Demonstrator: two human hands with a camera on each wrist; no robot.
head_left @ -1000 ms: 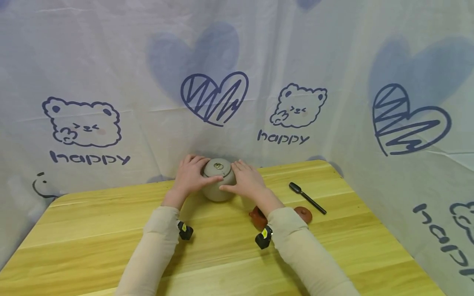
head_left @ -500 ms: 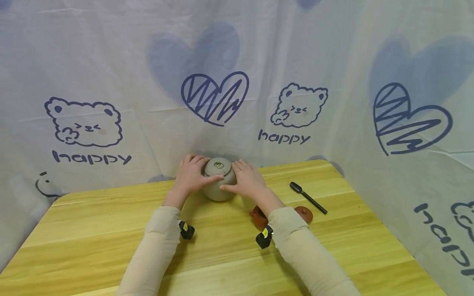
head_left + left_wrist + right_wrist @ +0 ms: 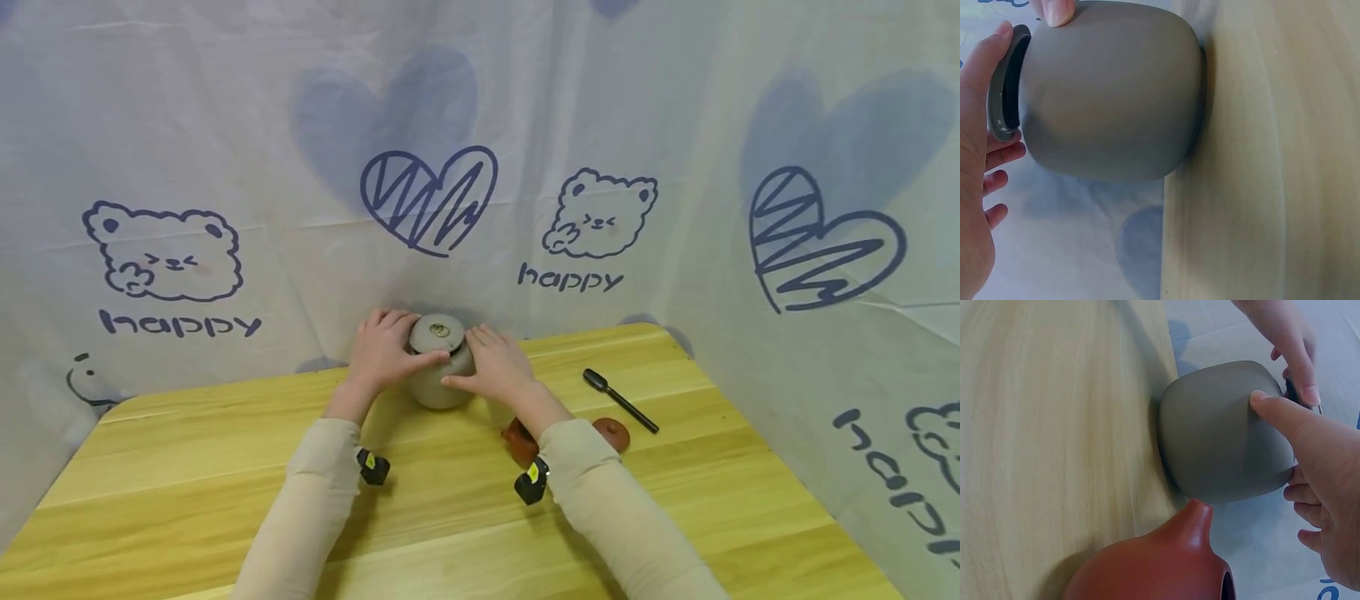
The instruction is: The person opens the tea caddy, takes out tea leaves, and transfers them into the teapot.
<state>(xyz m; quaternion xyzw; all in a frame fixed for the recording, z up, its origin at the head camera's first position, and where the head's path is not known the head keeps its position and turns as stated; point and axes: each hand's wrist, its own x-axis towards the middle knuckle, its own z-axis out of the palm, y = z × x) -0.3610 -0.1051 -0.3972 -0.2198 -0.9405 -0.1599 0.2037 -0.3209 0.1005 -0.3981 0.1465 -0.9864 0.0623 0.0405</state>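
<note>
A grey round jar (image 3: 441,390) stands at the back of the wooden table. Its lid (image 3: 429,337) bears a small gold emblem and is raised and slightly tilted, with a dark gap under its edge. My left hand (image 3: 382,352) grips this lid between thumb and fingers; in the left wrist view the lid (image 3: 999,94) is parted from the jar body (image 3: 1110,94). With thumb in front and fingers behind, my right hand (image 3: 498,365) holds the jar body's right side. In the right wrist view, a reddish-brown teapot (image 3: 1154,569) is near the jar.
Partly behind the right forearm sits the teapot (image 3: 519,443), its opening uncovered. A reddish-brown teapot lid (image 3: 613,435) lies to its right. Farther right rests a black scoop (image 3: 632,408). Patterned fabric (image 3: 315,275) hangs just behind the table's back edge.
The jar lid has risen a little off the jar in my left hand, and a dark gap now shows. My right hand keeps its hold on the jar body.
</note>
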